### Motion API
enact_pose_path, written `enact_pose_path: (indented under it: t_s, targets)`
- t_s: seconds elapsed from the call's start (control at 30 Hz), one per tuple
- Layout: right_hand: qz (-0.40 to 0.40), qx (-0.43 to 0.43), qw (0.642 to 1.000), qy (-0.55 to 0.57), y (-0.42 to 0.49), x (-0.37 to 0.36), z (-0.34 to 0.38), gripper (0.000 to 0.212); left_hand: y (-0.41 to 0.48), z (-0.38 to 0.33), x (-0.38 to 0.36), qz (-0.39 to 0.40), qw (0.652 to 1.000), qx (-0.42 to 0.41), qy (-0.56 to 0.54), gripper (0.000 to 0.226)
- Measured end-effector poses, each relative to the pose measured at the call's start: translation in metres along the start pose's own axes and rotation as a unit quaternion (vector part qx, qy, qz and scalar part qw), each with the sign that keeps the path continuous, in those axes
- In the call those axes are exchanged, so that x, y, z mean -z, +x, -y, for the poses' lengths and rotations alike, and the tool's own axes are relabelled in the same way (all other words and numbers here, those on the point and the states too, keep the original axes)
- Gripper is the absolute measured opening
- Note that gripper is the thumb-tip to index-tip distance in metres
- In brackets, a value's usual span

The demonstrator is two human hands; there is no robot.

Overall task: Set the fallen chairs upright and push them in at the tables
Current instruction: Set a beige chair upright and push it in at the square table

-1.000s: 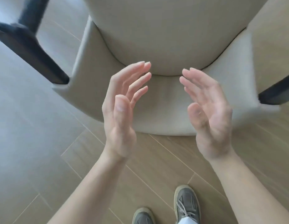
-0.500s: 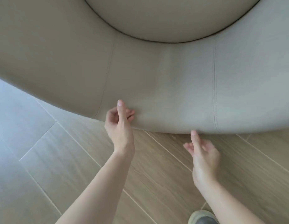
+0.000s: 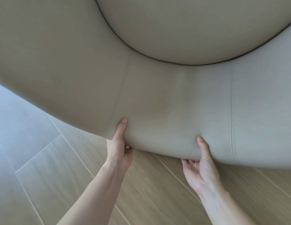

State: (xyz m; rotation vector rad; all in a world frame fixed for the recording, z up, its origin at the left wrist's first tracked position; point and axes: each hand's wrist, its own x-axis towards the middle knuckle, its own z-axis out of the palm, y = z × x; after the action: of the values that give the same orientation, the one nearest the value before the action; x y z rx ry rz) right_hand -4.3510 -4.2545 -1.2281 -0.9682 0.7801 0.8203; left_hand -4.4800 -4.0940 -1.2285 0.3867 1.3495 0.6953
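Note:
A beige upholstered chair (image 3: pixel 157 95) lies tipped over and fills the upper part of the head view, its curved backrest toward me and its round seat cushion (image 3: pixel 198 26) above a dark piping line. My left hand (image 3: pixel 119 148) grips the backrest's lower edge, thumb on the fabric and fingers curled underneath. To its right, my right hand (image 3: pixel 201 166) holds the same edge the same way. The chair's legs are out of view.
Light wood-look floor planks (image 3: pixel 149 192) run diagonally beneath the chair and my forearms. At the left the floor (image 3: pixel 19 127) looks paler and greyer under bright light.
My open hands came down to the backrest's lower edge and closed on it. The view moved much closer, so the dark legs and my shoes dropped out of sight.

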Motion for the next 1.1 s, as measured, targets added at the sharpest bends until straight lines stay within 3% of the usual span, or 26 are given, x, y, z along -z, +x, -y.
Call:
enact_pose_path:
  t_s: [0.17, 0.3, 0.53, 0.73, 1.1]
  targets:
    - [-0.022, 0.000, 1.000, -0.021, -0.111, -0.022, 0.047, 0.060, -0.102, -0.050, -0.011, -0.030, 0.999, -0.034, 0.024, 0.062]
    - [-0.042, 0.001, 0.998, -0.041, -0.228, -0.067, 0.113, 0.066, -0.213, -0.127, -0.048, -0.097, 0.995, -0.020, 0.009, 0.060]
    - [-0.047, 0.046, 0.997, -0.049, -0.336, -0.206, 0.260, 0.056, -0.335, -0.266, -0.198, -0.166, 0.986, -0.014, 0.001, 0.066]
    - [-0.054, 0.079, 0.994, -0.044, -0.340, -0.338, 0.335, 0.065, -0.336, -0.357, -0.322, -0.192, 0.979, -0.075, 0.003, 0.071]
    - [-0.084, 0.125, 0.986, -0.072, -0.292, -0.490, 0.411, 0.062, -0.272, -0.441, -0.462, -0.202, 0.974, -0.099, -0.002, 0.064]
